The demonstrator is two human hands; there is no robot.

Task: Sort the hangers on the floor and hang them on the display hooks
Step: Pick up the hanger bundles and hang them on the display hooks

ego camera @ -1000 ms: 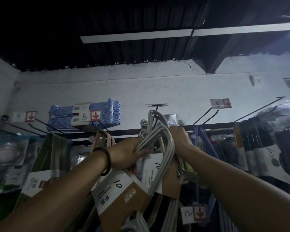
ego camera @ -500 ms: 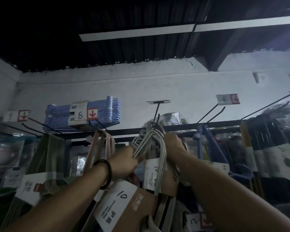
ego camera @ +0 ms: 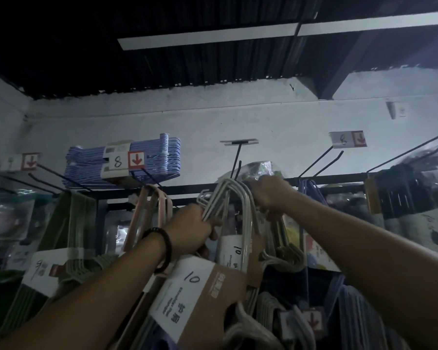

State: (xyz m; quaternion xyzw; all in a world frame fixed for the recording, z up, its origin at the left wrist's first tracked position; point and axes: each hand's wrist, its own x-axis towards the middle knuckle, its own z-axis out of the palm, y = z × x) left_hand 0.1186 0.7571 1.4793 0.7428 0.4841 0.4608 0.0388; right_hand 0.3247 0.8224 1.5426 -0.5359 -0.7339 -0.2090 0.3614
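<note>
Hangers (ego camera: pixel 215 201) banded in card (ego camera: pixel 213 294) marked "10" are gripped by left hand (ego camera: pixel 190 231) and right hand (ego camera: pixel 271 195), seemingly at a hook (ego camera: pixel 235 162).

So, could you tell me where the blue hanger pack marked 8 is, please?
In the head view, the blue hanger pack lies flat on top of the rack at upper left, just above the pink hangers.

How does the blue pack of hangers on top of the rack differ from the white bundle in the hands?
The blue pack lies flat on the rack; the white bundle is upright, hooks up. Nobody touches the blue pack; the left hand and right hand both grip the white bundle. Both are hangers banded with a paper sleeve.
</note>
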